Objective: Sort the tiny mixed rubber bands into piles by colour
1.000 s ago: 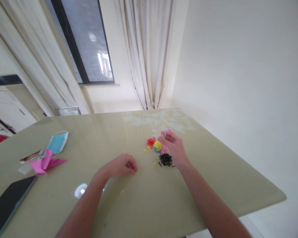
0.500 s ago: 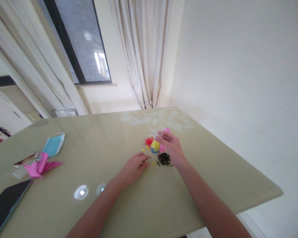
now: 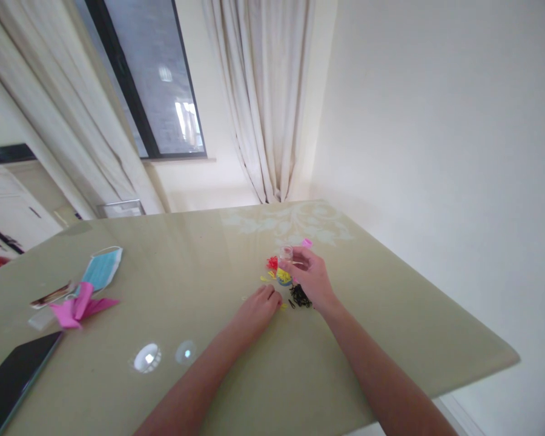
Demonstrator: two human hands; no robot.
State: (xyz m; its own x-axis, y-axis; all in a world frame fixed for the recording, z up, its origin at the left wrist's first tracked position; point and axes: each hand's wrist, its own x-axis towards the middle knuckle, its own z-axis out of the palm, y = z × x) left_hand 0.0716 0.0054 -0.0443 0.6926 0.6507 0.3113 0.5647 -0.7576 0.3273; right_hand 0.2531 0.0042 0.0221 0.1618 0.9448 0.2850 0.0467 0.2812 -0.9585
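My right hand [image 3: 312, 277] holds a small clear plastic container [image 3: 285, 252] by its side, fingers wrapped round it. Just below it are yellow bands [image 3: 284, 275] with a blue rim under them; whether they lie inside the container I cannot tell. My left hand [image 3: 264, 303] rests on the table, fingers curled together beside a few loose yellow bands [image 3: 283, 306]; what its fingertips hold, if anything, is hidden. A pile of black bands [image 3: 300, 296] lies beneath my right hand. Red bands [image 3: 272, 263] sit behind, and a pink piece [image 3: 306, 243] shows beyond my right hand.
On the left of the table [image 3: 200, 254] lie a blue face mask [image 3: 100, 271], a pink folded paper shape [image 3: 79, 307] and a dark flat device [image 3: 18, 378]. A wall [image 3: 436, 151] runs along the right side; a curtain [image 3: 272, 109] hangs behind.
My left hand has moved slightly right and its fingers have curled in towards the loose yellow bands. My right hand has lowered a little, still holding the clear container.
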